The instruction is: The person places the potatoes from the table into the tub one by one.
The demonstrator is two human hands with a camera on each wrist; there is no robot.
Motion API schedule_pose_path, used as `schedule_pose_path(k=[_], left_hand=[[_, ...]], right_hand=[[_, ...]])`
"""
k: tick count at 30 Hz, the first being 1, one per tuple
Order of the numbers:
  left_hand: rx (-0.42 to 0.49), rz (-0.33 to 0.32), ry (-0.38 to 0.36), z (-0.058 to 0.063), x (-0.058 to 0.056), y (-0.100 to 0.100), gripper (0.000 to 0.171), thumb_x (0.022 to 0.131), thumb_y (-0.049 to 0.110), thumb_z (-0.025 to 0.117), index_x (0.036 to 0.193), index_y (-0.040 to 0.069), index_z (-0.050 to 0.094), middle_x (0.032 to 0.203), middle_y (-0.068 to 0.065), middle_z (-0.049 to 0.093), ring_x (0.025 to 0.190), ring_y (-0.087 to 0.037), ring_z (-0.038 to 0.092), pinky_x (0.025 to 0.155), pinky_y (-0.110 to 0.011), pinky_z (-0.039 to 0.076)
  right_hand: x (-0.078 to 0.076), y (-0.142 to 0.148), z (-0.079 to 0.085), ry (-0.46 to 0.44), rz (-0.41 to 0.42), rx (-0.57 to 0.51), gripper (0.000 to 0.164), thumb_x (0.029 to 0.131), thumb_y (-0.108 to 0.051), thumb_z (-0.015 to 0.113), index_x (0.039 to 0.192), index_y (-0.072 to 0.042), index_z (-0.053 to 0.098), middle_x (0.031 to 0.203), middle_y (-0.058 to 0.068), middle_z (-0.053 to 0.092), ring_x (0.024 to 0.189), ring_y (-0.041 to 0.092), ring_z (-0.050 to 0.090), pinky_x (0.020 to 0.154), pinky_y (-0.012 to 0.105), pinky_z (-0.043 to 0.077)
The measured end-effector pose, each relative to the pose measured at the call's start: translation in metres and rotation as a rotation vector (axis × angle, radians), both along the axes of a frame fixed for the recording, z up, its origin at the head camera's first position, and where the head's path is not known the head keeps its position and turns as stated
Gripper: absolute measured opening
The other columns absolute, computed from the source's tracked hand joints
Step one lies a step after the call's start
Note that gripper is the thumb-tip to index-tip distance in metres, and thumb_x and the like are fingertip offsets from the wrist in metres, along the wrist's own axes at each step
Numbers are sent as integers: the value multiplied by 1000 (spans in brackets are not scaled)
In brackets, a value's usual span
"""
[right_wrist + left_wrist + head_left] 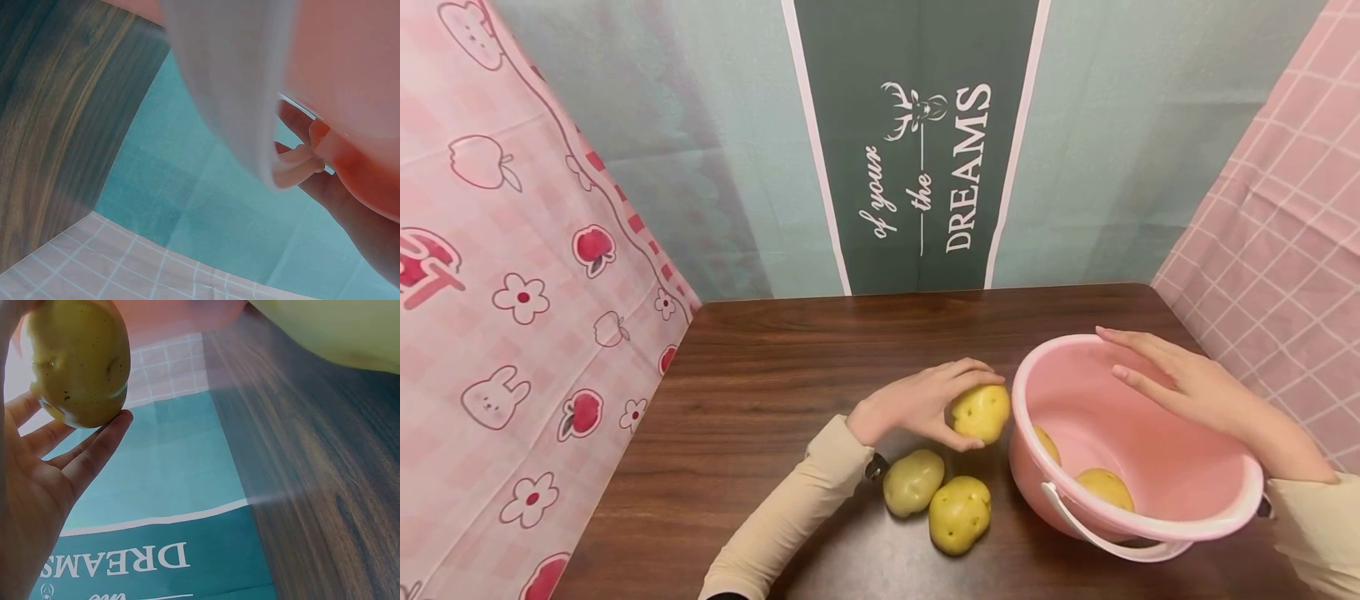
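Observation:
A yellow potato sits between the thumb and fingers of my left hand, close beside the left rim of a pink bucket. In the left wrist view, fingertips support the same potato from around its end. Two more potatoes, a paler one and a yellower one, lie side by side on the table below that hand. Inside the bucket are two potatoes, one partly behind the near rim. My right hand rests along the bucket's far right rim, its visible fingers straight.
The bucket's pale carrying handle hangs down on the near side. Dark wood covers the tabletop. Behind it hangs a green cloth with lettering, and pink patterned cloths flank both sides.

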State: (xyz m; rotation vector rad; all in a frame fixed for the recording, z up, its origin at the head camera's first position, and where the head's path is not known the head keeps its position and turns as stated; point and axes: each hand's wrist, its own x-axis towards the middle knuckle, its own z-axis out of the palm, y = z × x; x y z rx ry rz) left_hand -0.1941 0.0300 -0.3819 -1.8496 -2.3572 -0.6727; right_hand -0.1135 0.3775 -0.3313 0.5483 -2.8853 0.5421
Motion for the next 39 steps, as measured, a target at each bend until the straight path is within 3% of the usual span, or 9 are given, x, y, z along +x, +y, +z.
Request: schedule_pose_path(k=[39], left_hand=[[129,45,-3,21,-7,-11,79,71,53,69,137,19,41,135,3,38,116,-4,43,96,-14,37]], right_hand=[[1,-1,0,-22,-14,-7,58,90,-28,61,141,-36,35,139,-8,43,119,-22,22,91,-2,11]])
